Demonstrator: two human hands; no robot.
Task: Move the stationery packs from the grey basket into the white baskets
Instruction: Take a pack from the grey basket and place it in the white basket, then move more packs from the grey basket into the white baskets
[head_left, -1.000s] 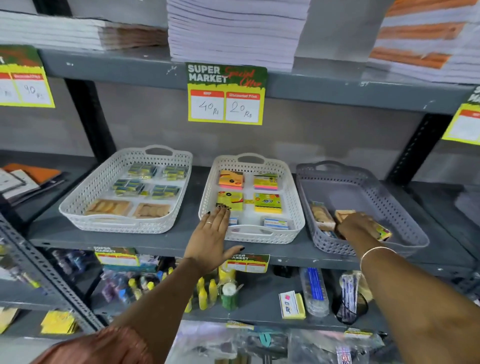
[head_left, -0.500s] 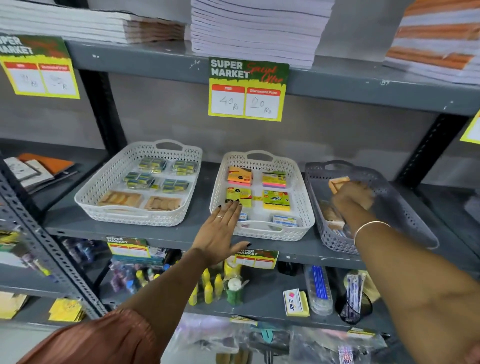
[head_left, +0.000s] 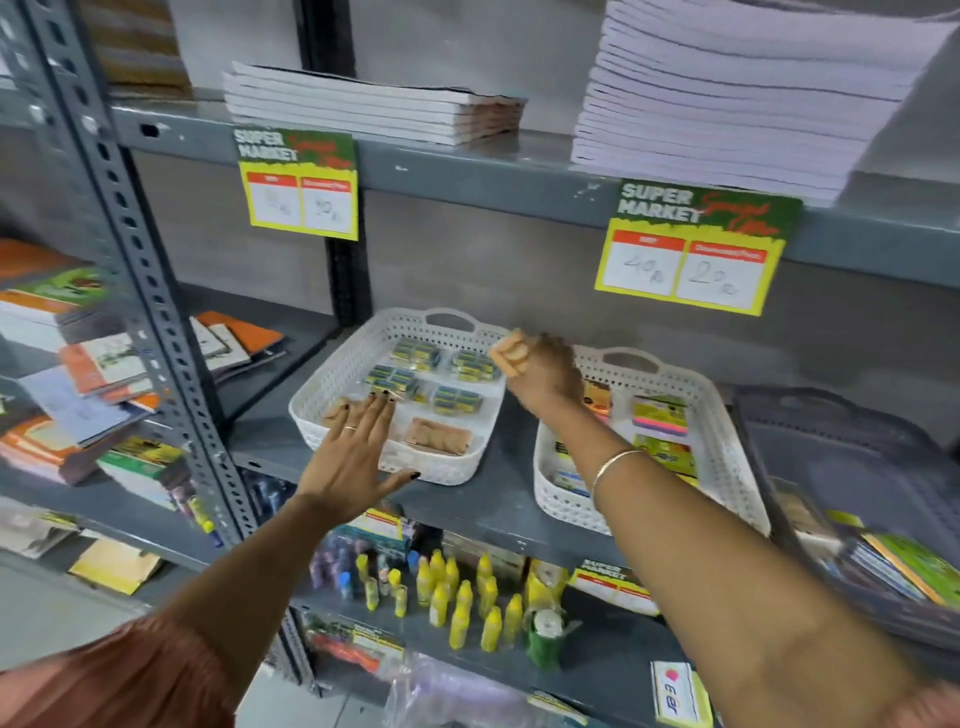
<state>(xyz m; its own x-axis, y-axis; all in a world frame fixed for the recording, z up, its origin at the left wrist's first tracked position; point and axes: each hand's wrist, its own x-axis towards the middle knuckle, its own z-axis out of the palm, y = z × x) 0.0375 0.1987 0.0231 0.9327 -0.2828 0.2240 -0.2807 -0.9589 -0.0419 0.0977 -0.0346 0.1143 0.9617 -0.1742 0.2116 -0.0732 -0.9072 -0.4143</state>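
My right hand (head_left: 545, 374) is closed around a tan stationery pack (head_left: 511, 354) and holds it above the right rim of the left white basket (head_left: 332, 384). That basket holds several green-yellow packs and a brown pack (head_left: 439, 435). My left hand (head_left: 358, 447) lies flat, fingers spread, over the basket's front rim and holds nothing. The middle white basket (head_left: 724, 457) holds bright sticky-note packs and is partly hidden by my right forearm. The grey basket (head_left: 810, 415) sits at the right edge with a few packs (head_left: 904, 566) in its near end.
The baskets stand on a grey metal shelf (head_left: 483, 499) with an upright post (head_left: 150, 291) to the left. Price signs (head_left: 693, 249) hang from the shelf above, under stacked notebooks. Yellow bottles (head_left: 457, 597) fill the shelf below. Books are piled at the left.
My right hand lifted a tan pack out of the grey basket and carried it left, past the middle basket, to the left white basket. My left hand slid left to that basket's front rim.
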